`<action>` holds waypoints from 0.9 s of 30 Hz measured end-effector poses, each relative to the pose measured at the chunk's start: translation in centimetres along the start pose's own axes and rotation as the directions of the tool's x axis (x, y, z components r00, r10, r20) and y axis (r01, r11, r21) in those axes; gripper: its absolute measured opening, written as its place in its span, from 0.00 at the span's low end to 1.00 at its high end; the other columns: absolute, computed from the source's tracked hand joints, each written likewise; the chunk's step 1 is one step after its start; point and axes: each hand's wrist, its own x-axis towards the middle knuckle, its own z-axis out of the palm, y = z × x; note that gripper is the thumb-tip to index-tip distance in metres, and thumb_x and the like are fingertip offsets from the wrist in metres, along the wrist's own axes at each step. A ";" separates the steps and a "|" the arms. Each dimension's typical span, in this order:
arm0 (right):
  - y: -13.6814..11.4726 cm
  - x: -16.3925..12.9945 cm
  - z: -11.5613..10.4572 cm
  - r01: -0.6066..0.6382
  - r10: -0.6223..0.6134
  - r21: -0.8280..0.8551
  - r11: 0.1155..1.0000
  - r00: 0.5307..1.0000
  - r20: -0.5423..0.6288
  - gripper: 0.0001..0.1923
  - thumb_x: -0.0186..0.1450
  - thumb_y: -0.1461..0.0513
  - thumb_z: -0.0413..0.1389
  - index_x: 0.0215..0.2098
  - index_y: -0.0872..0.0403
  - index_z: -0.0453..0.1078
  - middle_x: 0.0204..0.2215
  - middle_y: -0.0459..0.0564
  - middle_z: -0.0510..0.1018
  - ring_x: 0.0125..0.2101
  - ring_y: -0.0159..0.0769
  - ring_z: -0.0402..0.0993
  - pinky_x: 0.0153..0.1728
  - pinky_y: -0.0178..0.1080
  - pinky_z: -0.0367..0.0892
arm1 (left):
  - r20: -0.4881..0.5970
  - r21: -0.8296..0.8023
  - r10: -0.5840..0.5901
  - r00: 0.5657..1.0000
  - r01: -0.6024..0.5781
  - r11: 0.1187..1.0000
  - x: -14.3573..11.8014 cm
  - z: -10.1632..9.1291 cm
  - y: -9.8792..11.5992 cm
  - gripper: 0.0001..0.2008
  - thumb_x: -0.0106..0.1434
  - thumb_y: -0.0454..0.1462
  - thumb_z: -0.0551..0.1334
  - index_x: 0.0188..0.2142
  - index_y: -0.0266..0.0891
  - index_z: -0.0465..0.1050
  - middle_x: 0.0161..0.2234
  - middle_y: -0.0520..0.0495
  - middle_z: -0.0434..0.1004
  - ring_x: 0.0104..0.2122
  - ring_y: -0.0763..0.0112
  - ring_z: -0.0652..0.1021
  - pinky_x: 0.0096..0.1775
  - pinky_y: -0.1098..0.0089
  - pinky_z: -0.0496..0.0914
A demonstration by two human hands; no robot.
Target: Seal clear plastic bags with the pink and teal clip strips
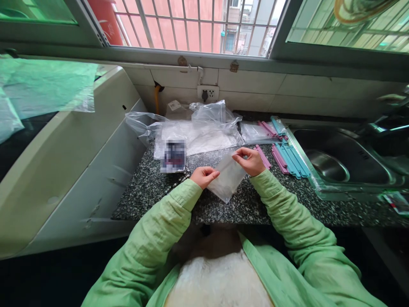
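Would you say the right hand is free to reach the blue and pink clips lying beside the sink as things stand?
Probably not at once: the right hand is pinching a corner of the small clear bag, shared with the left hand. The clips lie close on the counter with nothing between; it would need to let go.

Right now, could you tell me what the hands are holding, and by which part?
A small clear plastic bag: the left hand pinches one upper corner, the right hand the other.
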 end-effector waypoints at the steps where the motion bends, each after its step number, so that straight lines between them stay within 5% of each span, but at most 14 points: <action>1: 0.0 0.0 0.0 -0.003 0.003 -0.004 1.000 1.000 -0.003 0.09 0.53 0.59 0.53 0.22 0.57 0.66 0.19 0.46 0.70 0.22 0.28 0.62 0.25 0.33 0.60 | -0.002 -0.011 -0.004 1.000 0.004 1.000 0.0 0.0 0.1 0.18 0.43 0.49 0.60 0.16 0.34 0.66 0.13 0.55 0.60 0.17 0.80 0.60 0.21 0.76 0.54; 27: 0.8 0.1 0.3 0.006 -0.008 -0.043 0.999 0.998 -0.059 0.09 0.53 0.59 0.53 0.22 0.57 0.67 0.19 0.45 0.70 0.22 0.27 0.62 0.25 0.31 0.60 | -0.006 -0.016 -0.014 1.000 0.014 1.000 0.1 0.1 0.0 0.19 0.41 0.49 0.60 0.15 0.33 0.66 0.13 0.55 0.60 0.17 0.81 0.59 0.21 0.75 0.53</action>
